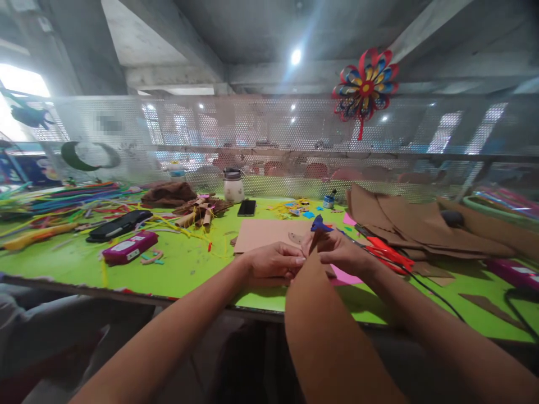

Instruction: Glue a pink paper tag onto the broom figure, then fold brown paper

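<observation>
A long curved piece of brown kraft paper (326, 331) rises from the lower edge to a narrow tip between my hands. My left hand (273, 261) has its fingers closed in a pinch at the left edge of that tip. On the other side, my right hand (343, 252) grips the paper, thumb toward me and the other fingers partly hidden behind it. A dark blue piece (319, 223) shows just above the tip; what it is I cannot make out. Beyond my hands a flat light-brown sheet (261, 233) lies on the green table (189, 275), with pink paper (345, 275) below my right hand.
Right of my hands are a red object (385, 255), a black cable (438, 297) and stacked brown sheets (404, 221). To the left lie a purple box (130, 247) and a black case (120, 225). A phone (246, 208) and a bottle (233, 186) stand farther back.
</observation>
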`<action>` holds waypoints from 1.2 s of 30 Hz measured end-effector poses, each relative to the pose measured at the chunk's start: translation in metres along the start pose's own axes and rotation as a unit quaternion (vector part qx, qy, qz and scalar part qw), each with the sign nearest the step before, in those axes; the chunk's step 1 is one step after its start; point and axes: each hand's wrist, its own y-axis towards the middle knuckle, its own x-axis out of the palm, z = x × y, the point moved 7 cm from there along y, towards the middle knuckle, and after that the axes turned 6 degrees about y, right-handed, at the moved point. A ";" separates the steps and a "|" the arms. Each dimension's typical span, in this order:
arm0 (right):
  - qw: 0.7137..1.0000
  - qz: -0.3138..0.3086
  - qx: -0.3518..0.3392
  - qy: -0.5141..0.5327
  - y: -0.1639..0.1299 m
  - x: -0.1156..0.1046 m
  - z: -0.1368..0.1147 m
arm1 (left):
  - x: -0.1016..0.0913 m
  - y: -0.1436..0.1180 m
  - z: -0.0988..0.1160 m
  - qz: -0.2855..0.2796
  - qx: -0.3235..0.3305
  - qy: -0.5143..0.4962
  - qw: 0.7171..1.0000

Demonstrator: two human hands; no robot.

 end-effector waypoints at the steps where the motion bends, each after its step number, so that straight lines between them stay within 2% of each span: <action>1: 1.000 0.020 0.005 -0.004 0.001 -0.003 0.002 | 0.000 0.000 0.002 0.003 0.003 0.022 1.000; 4: 0.996 0.087 0.009 -0.004 0.002 -0.015 0.007 | -0.009 0.000 0.008 0.027 0.004 0.142 0.990; 6: 0.994 0.108 0.019 -0.003 0.003 -0.022 0.011 | -0.027 0.001 0.017 0.082 0.023 0.217 0.973; 10: 0.992 0.075 0.084 -0.065 0.005 -0.027 0.022 | -0.069 -0.005 0.038 0.240 0.076 0.273 0.928; 12: 0.983 0.044 0.109 -0.138 0.006 -0.025 0.025 | -0.074 -0.008 0.043 0.270 0.084 0.318 0.905; 15: 0.951 0.018 0.100 -0.292 0.010 -0.023 0.025 | -0.058 -0.006 0.043 0.239 0.090 0.415 0.873; 17: 0.917 0.030 0.072 -0.391 0.012 -0.023 0.022 | -0.045 -0.003 0.038 0.211 0.091 0.466 0.855; 19: 0.886 0.053 0.043 -0.458 0.014 -0.023 0.020 | -0.036 0.001 0.033 0.188 0.096 0.527 0.823; 21: 0.863 0.067 0.021 -0.500 0.014 -0.021 0.021 | -0.034 0.005 0.028 0.174 0.107 0.596 0.777; 24: 0.839 0.053 -0.013 -0.542 0.015 -0.015 0.025 | -0.037 0.011 0.023 0.166 0.121 0.669 0.714; 28: 0.802 0.031 -0.055 -0.594 0.016 -0.012 0.028 | -0.040 0.017 0.017 0.165 0.113 0.729 0.655; 30: 0.799 0.017 -0.061 -0.597 0.015 -0.013 0.028 | -0.037 0.019 0.016 0.158 0.117 0.735 0.649; 36: 0.817 -0.021 -0.062 -0.573 0.011 -0.023 0.026 | -0.032 0.020 0.019 0.132 0.123 0.718 0.673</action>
